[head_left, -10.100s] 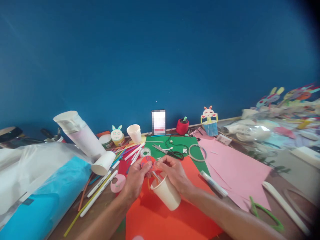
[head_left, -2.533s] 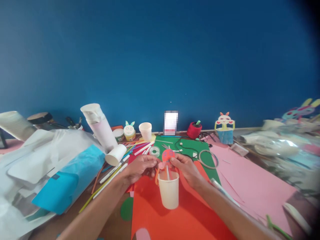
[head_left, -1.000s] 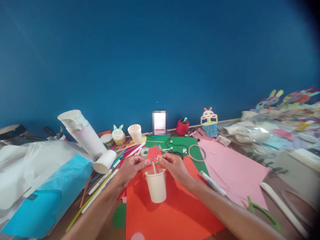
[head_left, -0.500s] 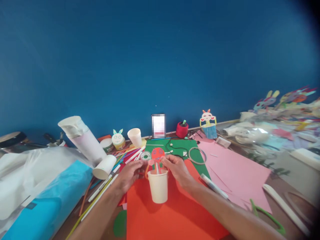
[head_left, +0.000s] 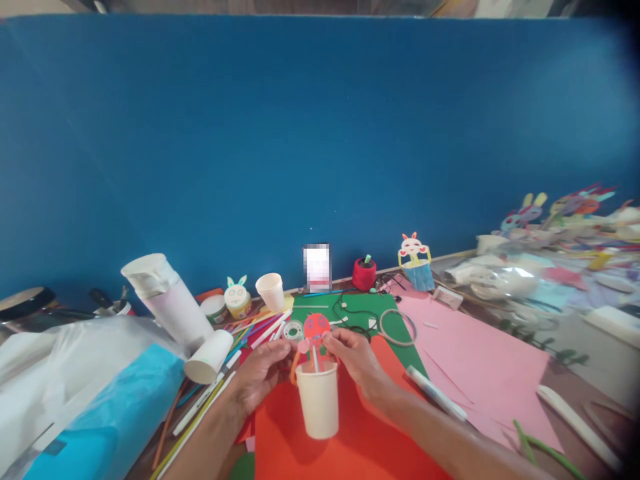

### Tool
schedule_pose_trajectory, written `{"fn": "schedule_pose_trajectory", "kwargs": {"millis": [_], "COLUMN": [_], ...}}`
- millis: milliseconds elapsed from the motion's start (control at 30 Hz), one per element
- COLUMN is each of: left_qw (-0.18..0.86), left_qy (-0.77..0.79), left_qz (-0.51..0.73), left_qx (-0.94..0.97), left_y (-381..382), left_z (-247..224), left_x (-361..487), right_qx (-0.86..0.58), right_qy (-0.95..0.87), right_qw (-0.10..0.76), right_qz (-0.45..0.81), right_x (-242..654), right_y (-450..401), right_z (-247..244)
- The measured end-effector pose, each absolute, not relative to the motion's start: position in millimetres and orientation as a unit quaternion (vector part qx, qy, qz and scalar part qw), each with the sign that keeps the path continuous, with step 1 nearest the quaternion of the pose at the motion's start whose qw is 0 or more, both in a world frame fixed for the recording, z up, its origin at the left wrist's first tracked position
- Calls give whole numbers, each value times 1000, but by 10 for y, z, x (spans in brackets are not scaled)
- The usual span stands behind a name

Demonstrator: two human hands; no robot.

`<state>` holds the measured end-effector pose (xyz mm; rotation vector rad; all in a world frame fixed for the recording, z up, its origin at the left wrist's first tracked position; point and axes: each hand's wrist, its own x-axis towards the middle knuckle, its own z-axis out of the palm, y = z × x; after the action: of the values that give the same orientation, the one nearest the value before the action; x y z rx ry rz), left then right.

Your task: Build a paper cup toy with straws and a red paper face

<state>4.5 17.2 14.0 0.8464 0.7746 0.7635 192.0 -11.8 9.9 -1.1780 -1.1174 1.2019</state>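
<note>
One left hand (head_left: pixel 264 370) and one right hand (head_left: pixel 356 357) flank one upright white cup (head_left: pixel 320 407); above its rim show one red face (head_left: pixel 317 327) and two pink discs (head_left: pixel 303 346). From that cup, two white bunny faces (head_left: pixel 237 295) appear, one at eleven o'clock, one at one; one tape roll (head_left: pixel 287 330) lies at eleven, one toppled white cup (head_left: pixel 213 353) at ten, one marker (head_left: pixel 435 393) at three.

A craft workspace is suggested by a crowded bench (head_left: pixel 567 385), on which pink paper (head_left: pixel 480 347), a stack of cups (head_left: pixel 173 300) and a tape roll (head_left: pixel 293 331) are spread before a blue partition (head_left: pixel 320 133); what may be paper rabbits (head_left: pixel 530 210) are blurred beyond.
</note>
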Motion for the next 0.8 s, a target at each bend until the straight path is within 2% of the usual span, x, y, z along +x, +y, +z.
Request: {"fn": "schedule_pose_trajectory", "kwargs": {"millis": [233,800], "left_qw": [803,761], "left_qy": [330,398], "left_qz": [345,317], "left_qx": [358,403], "left_y": [142,159], "left_z": [120,155], "left_x": [91,97], "right_qx": [-480,-478], "right_qy": [-472,-473], "right_qw": [538,541], "right_qz": [508,505], "right_x": [1912,1895], "right_y": [-112,-126], "right_z": [62,-48]}}
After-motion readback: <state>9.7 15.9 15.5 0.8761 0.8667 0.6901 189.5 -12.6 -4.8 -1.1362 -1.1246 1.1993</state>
